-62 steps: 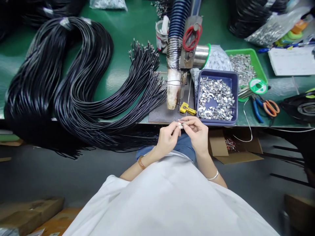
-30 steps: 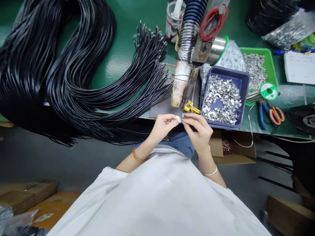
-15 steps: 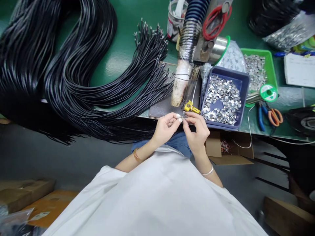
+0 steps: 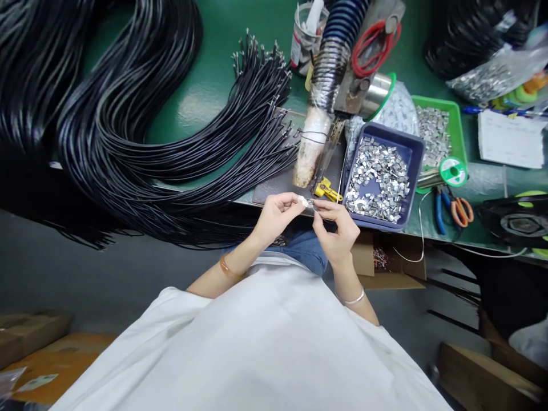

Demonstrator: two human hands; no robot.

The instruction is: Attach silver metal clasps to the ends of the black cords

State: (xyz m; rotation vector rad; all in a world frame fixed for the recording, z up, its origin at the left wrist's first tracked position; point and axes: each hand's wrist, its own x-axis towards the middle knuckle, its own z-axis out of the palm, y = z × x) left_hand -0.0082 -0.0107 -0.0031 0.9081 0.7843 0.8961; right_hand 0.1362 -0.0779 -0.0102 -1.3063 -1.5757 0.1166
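My left hand (image 4: 278, 216) and my right hand (image 4: 337, 229) meet at the bench edge, each with thumb and fingers pinched. Between the fingertips is a small shiny piece (image 4: 310, 202), too small to make out fully. White wrapping covers a fingertip of my left hand. Just beyond my hands lies a yellow tool (image 4: 327, 189), below the stained end of a wrapped hose (image 4: 306, 165). To the right of them stands a dark blue tray (image 4: 416, 162) with many small metal pieces (image 4: 377, 177). Black cables (image 4: 192, 154) spread at the left, their tips near the hose.
A green tray (image 4: 459, 128) of metal pieces, a solder spool (image 4: 454, 171), blue-handled pliers (image 4: 439, 211) and orange-handled pliers (image 4: 462, 212) are at the right. Red-handled scissors or cable (image 4: 363, 48) lie behind the hose. An open cardboard box (image 4: 396, 281) sits below the bench.
The view has shifted slightly, so most things sit further left. My hands have drawn a little apart, and more of the small shiny piece shows between them.
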